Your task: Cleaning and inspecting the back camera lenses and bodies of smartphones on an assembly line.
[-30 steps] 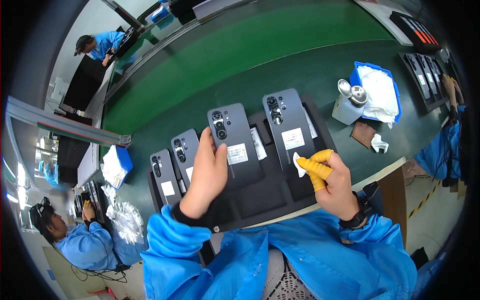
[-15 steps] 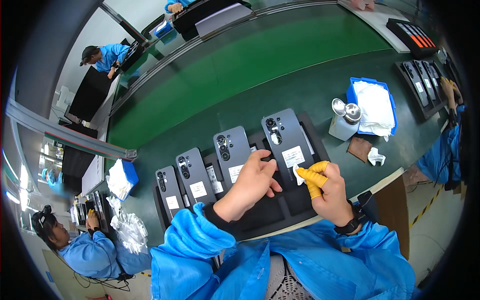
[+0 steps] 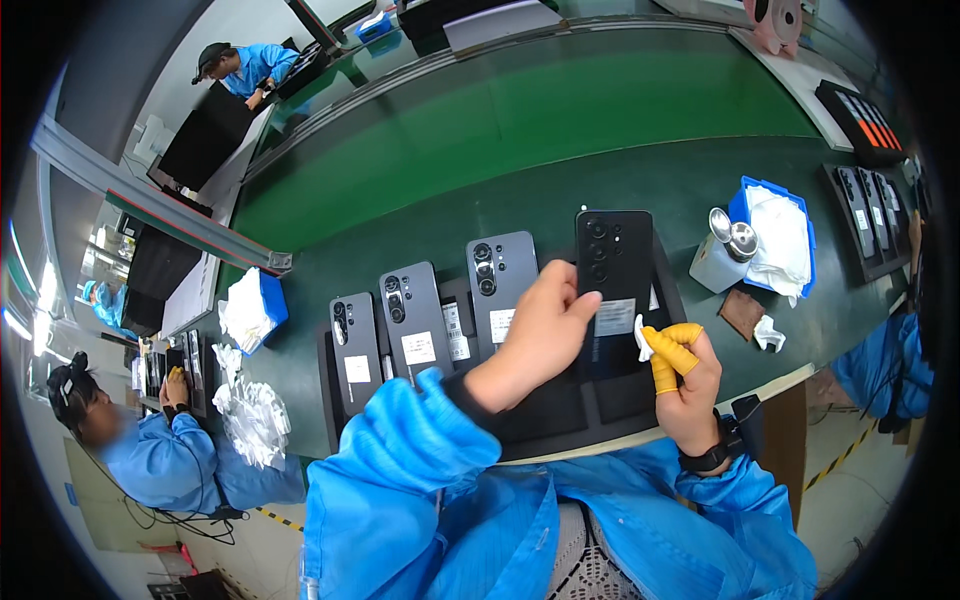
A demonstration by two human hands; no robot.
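Note:
My left hand (image 3: 540, 335) is closed on the left edge of a dark smartphone (image 3: 622, 260), thumb over its back beside the white label. This smartphone stands tilted up at the right end of a black foam tray (image 3: 528, 420), its camera lenses at the top. My right hand (image 3: 690, 385), with yellow finger cots on thumb and fingers, pinches a small white wipe (image 3: 641, 340) close to the label's right edge. Left of my left hand, three grey smartphones (image 3: 406, 310) rest in the tray, backs showing, each with a white label.
Right of the tray stand a pump bottle (image 3: 720, 255), a blue bin of white wipes (image 3: 780, 235), a brown pad (image 3: 741, 315) and a crumpled wipe (image 3: 769, 334). On the left are another wipe bin (image 3: 272, 300) and crumpled plastic (image 3: 255, 420). Co-workers sit at both sides.
The right-hand smartphone has tilted up and its back looks darker. My left hand has moved from above the tray onto its left edge. The wipe stays pinched in my right hand.

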